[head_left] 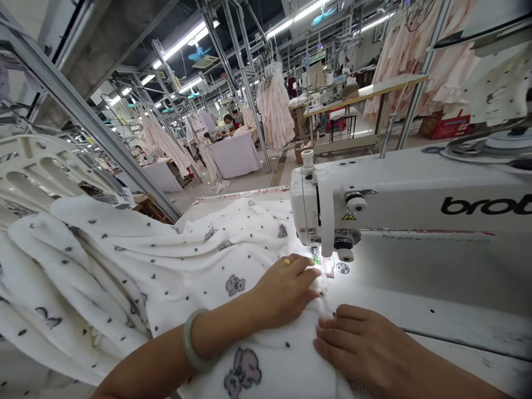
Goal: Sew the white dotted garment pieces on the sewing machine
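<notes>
The soft white fabric with grey animal prints and dark dots [195, 288] is draping across the pale, smooth worktop [394, 296], its edge lying beside the lit needle area of the white metal sewing machine [399, 194]. The left hand [286, 291], fingers bent, is resting on it near the needle; the right hand [366, 343], fingers close together, is touching its edge nearer the wearer. Whether either is pinching cloth, I cannot tell.

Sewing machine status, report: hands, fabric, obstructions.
Left hand on printed fabric, fingertips close to presser foot. Right hand at fabric's right edge. Fabric creased at left. Possible obstruction: left fingertips.
</notes>
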`<state>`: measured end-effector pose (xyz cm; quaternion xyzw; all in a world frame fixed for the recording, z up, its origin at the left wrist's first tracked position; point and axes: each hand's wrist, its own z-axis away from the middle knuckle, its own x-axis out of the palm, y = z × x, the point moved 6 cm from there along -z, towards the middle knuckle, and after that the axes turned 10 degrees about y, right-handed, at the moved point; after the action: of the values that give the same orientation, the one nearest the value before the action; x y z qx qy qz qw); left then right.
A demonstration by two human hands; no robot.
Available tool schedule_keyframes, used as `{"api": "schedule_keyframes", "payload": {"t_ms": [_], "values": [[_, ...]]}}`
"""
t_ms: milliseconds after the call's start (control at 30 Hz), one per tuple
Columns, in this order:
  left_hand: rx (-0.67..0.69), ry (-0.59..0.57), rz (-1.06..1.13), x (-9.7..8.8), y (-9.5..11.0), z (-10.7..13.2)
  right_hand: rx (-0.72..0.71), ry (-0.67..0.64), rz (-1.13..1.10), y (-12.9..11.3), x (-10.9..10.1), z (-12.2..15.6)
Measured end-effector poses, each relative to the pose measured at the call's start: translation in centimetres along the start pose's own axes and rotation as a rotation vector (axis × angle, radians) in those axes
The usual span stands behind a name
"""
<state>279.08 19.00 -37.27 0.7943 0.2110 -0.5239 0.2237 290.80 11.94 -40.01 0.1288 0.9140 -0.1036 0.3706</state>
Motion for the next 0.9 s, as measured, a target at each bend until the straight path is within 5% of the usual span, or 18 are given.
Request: {"api": "schedule_keyframes", "payload": {"t_ms": [200, 767, 900], "values": [[0.070, -0.038, 0.073, 0.6, 0.2, 1.0, 0.028, -0.060, -0.041, 0.2, 0.4, 0.2], [0.069, -0.015, 0.157, 2.1, -4.7, -1.6, 0.163, 0.110, -0.022, 3.1, -1.8, -2.6], [0.100, -0.025, 0.109, 1.2, -4.4, -2.1, 0.210, 0.115, -0.017, 3.8, -1.5, -2.4]]}}
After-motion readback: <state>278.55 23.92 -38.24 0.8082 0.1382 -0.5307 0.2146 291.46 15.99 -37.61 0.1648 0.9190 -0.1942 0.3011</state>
